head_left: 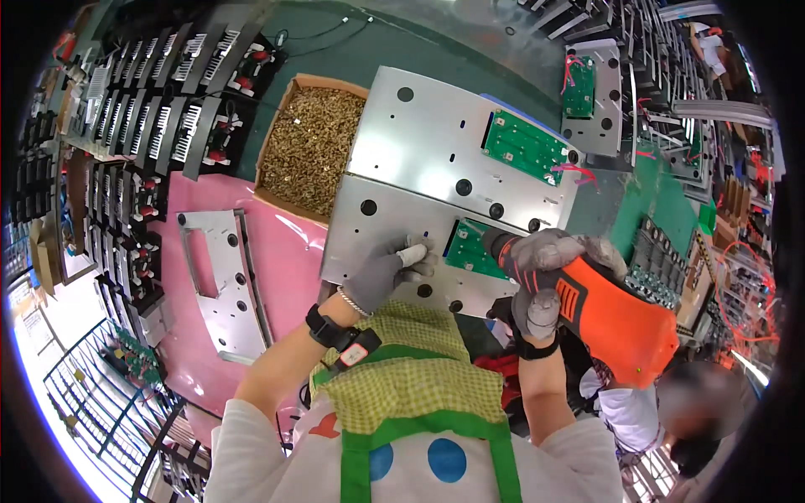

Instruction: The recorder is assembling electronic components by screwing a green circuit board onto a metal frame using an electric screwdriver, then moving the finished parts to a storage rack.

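"What's the right hand (545, 253) holding?"
"An orange drill (620, 323), bit pointed at a green board (471, 256) on the metal plate (360, 243)."
"And the left hand (390, 270)?"
"Gloved, half curled over that plate, left of the board."
"Anything nearby?"
"A box (289, 207) of brass-coloured pieces (310, 142); near it, a pink mat (289, 298) with a narrower plate (225, 308)."

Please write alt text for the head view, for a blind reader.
A gloved right hand holds an orange power tool over a green circuit board on a metal plate; the gloved left hand is near the board.
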`<state>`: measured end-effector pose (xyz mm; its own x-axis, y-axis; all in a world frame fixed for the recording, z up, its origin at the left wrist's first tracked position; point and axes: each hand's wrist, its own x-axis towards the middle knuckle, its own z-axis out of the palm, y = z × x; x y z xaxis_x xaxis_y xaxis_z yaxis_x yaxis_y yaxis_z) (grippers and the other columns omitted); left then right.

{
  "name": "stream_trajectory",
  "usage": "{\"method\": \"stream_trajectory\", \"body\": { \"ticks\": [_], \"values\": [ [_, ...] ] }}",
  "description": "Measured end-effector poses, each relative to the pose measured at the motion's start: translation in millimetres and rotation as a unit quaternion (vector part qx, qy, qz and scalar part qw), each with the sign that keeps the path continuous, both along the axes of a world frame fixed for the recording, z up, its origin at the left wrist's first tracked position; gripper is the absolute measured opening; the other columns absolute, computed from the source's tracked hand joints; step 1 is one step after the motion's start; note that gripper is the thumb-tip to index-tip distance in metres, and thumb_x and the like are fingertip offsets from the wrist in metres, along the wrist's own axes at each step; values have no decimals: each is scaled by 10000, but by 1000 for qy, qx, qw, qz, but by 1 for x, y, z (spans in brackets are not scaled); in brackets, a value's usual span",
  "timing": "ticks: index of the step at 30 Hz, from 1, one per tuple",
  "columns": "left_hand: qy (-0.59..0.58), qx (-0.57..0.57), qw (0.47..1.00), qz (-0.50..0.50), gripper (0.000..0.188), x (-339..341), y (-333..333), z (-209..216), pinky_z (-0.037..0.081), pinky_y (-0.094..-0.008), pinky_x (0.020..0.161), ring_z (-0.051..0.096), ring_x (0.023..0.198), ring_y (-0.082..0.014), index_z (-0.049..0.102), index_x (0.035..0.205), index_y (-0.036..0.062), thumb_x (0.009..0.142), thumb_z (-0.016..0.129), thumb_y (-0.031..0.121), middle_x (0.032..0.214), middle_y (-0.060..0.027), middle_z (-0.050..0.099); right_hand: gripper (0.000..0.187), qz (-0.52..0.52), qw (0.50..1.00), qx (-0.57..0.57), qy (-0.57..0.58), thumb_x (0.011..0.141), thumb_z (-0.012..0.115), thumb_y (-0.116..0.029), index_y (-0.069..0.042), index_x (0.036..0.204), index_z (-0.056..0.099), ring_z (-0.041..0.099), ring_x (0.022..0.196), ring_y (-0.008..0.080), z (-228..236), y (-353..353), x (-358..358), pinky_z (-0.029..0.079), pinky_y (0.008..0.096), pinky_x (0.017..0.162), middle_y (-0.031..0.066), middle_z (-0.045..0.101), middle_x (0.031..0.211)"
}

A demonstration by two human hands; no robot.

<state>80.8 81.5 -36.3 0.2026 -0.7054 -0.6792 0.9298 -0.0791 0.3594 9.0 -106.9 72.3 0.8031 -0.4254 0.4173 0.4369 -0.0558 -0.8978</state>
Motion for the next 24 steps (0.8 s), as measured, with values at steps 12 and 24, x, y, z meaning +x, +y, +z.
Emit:
{"method": "stream_trajectory", "body": {
  "ticks": [12,24],
  "values": [
    [-36,11,999,-25,248,-2,-9,-18,455,-206,655,584,736,-87,560,1114,42,914,534,187,881,-23,616,613,-38,996,-36,77,776,737,-237,-118,1210,321,568,701,227,-9,18,-1,497,360,628,83,569,881],
    [29,-34,999,29,253,-2,-5,13,380,-192,529,504,599,-54,583,958,66,929,518,308,742,28,565,519,-92,994,-43,46,604,756,-11,-43,1046,486,530,584,177,0,31,10,468,291,567,86,558,730]
  ]
}}
